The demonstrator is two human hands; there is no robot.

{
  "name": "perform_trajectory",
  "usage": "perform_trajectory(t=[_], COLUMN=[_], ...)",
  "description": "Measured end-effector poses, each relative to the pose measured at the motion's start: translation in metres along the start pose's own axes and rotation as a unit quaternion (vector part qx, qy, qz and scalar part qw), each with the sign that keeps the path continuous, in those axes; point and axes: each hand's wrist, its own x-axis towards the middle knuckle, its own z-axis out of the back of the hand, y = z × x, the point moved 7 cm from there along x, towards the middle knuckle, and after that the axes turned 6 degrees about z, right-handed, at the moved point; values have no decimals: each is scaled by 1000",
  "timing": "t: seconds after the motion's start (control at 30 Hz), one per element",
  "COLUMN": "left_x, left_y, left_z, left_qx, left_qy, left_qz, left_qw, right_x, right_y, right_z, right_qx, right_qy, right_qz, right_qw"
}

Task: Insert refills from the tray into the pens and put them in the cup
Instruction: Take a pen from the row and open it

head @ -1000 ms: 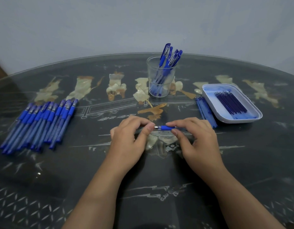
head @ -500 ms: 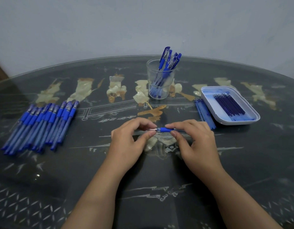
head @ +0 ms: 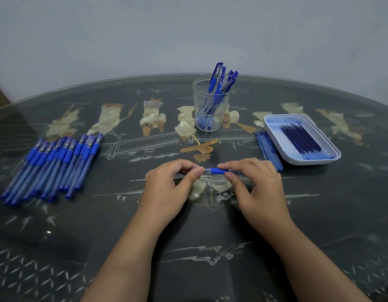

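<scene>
My right hand [head: 256, 186] pinched the pen [head: 217, 170] by its grip, left hand [head: 171, 188] pinched the tip end. Lining both parts straight, twisting gently seemed best.

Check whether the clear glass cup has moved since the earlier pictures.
No. The clear glass cup keeps its place left of the white rectangular tray.

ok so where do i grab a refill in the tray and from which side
Pinch the outer left one of the refills near its middle, from straight above. They lie flat and packed side by side in the right half of the tray, so only that edge has bare floor beside it for a fingertip. The right hand is nearer, but it holds the pen.
</scene>
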Motion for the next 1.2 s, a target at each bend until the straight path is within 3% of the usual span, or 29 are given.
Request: perform_trajectory(t=[0.17, 0.4, 0.8, 1.03, 1.2], left_x=[-1, 0, -1, 7, 7], left_y=[-1, 1, 7, 2, 1], left_z=[2, 4, 16, 33, 25], left_qx=[-40, -19, -82, 167, 198], left_qy=[13, -12, -52, -24, -14], left_qz=[-5, 24, 63, 3, -3], left_qw=[999, 999, 993, 986, 980], right_x=[0, 0, -1, -1, 0], right_y=[0, -1, -4, -2, 1], right_z=[-1, -1, 3, 5, 6], right_qx=[-1, 0, 2, 7, 0], right_qy=[-3, 0, -8, -18, -16], right_qz=[2, -6, -27, -30, -29], right_qw=[1000, 1000, 1000, 999, 999])
